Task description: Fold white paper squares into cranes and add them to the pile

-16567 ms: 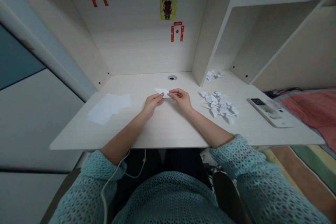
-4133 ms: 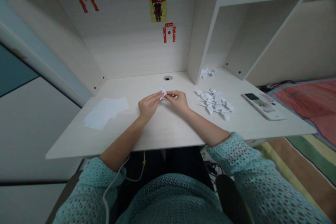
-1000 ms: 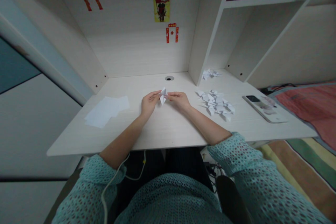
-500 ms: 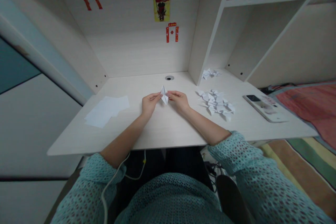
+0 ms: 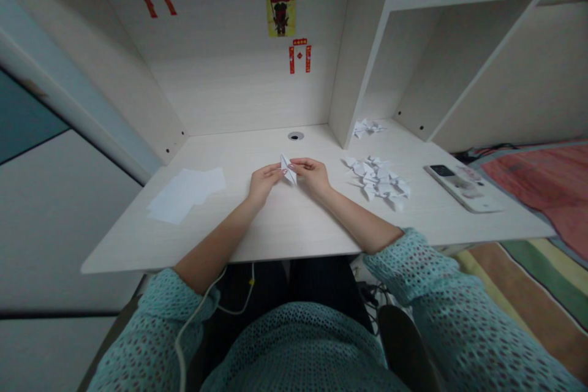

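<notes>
A small folded white paper piece (image 5: 287,168) is held just above the pale wooden desk (image 5: 294,226), near its middle. My left hand (image 5: 263,182) pinches its left side with closed fingers. My right hand (image 5: 313,174) pinches its right side, fingers curled over the top. The paper stands tilted, pointed end up. Both forearms rest on the desk, in teal knitted sleeves.
A heap of folded white paper figures (image 5: 379,181) lies right of my hands, a smaller bunch (image 5: 366,128) in the shelf nook behind. Flat white sheets (image 5: 186,193) lie at the left. A phone (image 5: 462,186) rests at the right. A cable hole (image 5: 296,135) sits by the back wall.
Over the earlier frames the flat paper became a small pointed fold. In the last second both hands turned it slightly between the fingertips; the hands stayed in the same place.
</notes>
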Demonstrator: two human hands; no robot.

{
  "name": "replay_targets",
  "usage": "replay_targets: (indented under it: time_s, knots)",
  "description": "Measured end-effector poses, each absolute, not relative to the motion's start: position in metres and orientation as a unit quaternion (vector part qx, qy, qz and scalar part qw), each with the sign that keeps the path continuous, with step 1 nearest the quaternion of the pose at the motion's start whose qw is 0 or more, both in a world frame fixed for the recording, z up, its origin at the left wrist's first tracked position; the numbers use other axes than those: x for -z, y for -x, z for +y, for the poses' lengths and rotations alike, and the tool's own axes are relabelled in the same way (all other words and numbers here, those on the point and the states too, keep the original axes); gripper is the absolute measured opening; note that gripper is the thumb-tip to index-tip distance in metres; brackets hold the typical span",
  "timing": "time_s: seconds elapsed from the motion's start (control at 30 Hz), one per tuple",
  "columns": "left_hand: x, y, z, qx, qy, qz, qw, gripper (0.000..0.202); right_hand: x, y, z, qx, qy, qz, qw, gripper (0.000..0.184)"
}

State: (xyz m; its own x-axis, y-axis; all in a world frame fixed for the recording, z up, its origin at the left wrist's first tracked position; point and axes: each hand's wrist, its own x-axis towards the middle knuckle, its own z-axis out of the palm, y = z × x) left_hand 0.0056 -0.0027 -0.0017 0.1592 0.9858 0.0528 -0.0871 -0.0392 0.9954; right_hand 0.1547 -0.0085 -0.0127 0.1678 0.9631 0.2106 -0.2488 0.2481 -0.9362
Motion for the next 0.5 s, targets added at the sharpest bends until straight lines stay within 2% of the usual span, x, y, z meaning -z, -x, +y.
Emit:
replay_targets:
  time_s: [0.27,0.5]
  knots:
    - [0.002,-0.006,-0.004,-0.491,-0.518,0.439,0.546,0.038,0.012,-0.153,-0.014,-0.391,0.439,-0.511,0.627,0.032]
    - [0.009,-0.003,0.002,-0.479,-0.545,0.441,0.528,0.036,0.005,-0.156,-0.020,-0.274,0.433,-0.609,0.605,0.019]
